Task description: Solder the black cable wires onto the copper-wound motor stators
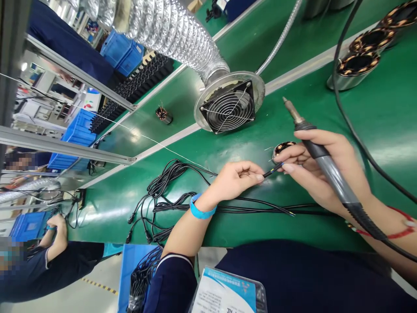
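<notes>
Black wire [273,170] lies pinched at its end between the left hand [234,179] and the right hand [317,167], which also grips a soldering iron [321,158], just near the motor stator [282,148] on the green bench [374,113].

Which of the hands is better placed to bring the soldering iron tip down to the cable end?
Likely the right hand: it already grips the soldering iron, tip raised above the bench. The left hand is occupied pinching the black cable near its end.
</notes>
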`<action>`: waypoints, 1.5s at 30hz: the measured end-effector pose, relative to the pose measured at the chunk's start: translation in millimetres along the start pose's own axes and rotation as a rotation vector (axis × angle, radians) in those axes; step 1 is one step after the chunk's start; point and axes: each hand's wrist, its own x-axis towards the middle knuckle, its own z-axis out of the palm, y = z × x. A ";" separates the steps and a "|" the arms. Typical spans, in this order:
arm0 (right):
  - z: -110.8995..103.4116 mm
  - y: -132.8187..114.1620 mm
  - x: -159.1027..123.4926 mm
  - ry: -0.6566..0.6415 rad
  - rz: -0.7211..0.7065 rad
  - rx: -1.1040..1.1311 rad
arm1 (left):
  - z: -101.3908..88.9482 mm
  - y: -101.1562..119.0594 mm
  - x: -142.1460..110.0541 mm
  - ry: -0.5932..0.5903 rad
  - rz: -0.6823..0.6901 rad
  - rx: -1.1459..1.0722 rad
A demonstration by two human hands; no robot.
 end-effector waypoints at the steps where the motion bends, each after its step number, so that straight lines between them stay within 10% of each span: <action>1: -0.7 0.0 0.1 -0.012 -0.005 -0.009 | -0.3 -0.7 -0.6 -0.006 0.004 0.014; 38: 6.3 2.3 -7.6 -0.090 0.117 -0.062 | 19.7 -3.7 5.4 0.116 0.136 -0.170; 45: 2.6 -2.5 -4.1 -0.119 -0.073 -0.160 | 6.4 0.4 1.0 -0.202 0.017 -0.060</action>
